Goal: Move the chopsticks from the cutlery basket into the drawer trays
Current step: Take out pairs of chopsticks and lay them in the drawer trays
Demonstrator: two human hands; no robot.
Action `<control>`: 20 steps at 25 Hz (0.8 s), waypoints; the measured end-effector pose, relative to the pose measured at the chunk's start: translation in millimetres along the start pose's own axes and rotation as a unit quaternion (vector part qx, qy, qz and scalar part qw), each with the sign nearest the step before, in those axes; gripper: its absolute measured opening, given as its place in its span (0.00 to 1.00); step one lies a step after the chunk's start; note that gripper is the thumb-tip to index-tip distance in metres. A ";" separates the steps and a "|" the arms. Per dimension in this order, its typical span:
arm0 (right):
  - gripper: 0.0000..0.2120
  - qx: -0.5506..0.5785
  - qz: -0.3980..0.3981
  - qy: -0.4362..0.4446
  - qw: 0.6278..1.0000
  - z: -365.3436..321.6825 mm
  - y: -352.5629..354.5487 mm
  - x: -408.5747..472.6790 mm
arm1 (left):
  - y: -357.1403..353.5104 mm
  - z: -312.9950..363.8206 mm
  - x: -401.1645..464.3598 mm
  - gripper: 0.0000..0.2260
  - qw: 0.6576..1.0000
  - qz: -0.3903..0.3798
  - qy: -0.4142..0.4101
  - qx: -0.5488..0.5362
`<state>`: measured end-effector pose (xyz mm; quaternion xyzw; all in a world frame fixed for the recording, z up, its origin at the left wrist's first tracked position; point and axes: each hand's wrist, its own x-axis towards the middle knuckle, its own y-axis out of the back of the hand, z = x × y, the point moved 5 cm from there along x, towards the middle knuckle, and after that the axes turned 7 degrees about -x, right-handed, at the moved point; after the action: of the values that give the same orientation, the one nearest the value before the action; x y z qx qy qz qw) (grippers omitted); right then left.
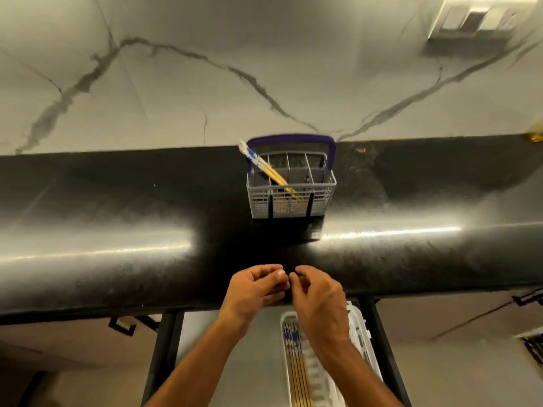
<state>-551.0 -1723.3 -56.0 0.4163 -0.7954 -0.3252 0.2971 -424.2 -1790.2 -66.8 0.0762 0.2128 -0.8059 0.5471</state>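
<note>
Wooden chopsticks [269, 169] with blue-and-white patterned tops are leaning to the left in the grey cutlery basket [291, 186], their tops sticking out past its left rim beside the purple handle [293, 139]. More chopsticks [295, 374] are lying lengthwise in a white tray [360, 333] inside the open drawer below, their patterned ends pointing toward the surface. The basket is standing on the glossy black surface [117, 215], near its back edge, against a marble-veined wall [205, 69]. Both hands are hovering together over the front edge of the surface, well apart from the basket. The left hand [255, 289] and right hand [318, 298] are nearly touching at the fingertips, fingers curled inward; whether they are pinching anything between them I cannot tell.
</note>
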 end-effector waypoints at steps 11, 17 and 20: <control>0.15 0.003 0.083 0.080 0.993 -126.5 81.8 160.2 | -5.6 197.2 98.9 0.10 0.969 0.180 -0.162 -0.043; 0.14 -0.053 -0.010 0.081 0.995 -128.1 44.1 208.2 | 7.8 195.7 144.9 0.11 0.938 0.299 -0.123 0.125; 0.08 -0.086 -0.034 0.077 0.993 -115.0 24.8 213.8 | 1.1 186.2 159.2 0.09 0.941 0.292 -0.112 0.127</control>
<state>-579.1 -1926.2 76.6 0.4400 -0.7247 -0.3688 0.3812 -464.8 -2005.2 43.5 0.1133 0.0141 -0.6345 0.7645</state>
